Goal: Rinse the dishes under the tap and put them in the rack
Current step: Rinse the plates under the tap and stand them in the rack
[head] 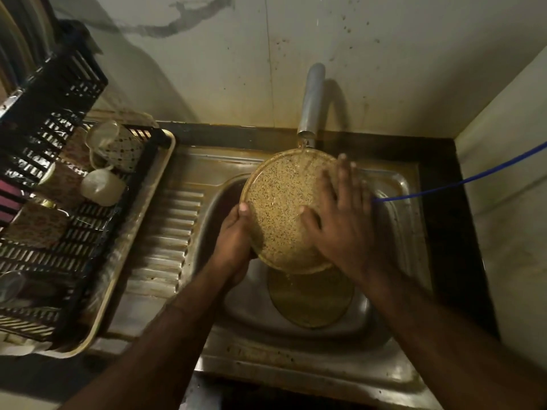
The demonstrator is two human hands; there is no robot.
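Left hand (233, 241) grips speckled plate (281, 208); right hand (340, 220) lies flat on it.

We see a pale wall (384, 69) behind the steel sink unit (165, 232), spotted with dark specks and crossed by a long grey smear (183, 19) up toward its top. A second pale wall (509, 184) meets it at a corner on the sink unit's right side. A dark ledge (438, 184) borders the sink unit along the back and right. The light is dim and yellowish — deep shadow lies below the sink unit's front edge.
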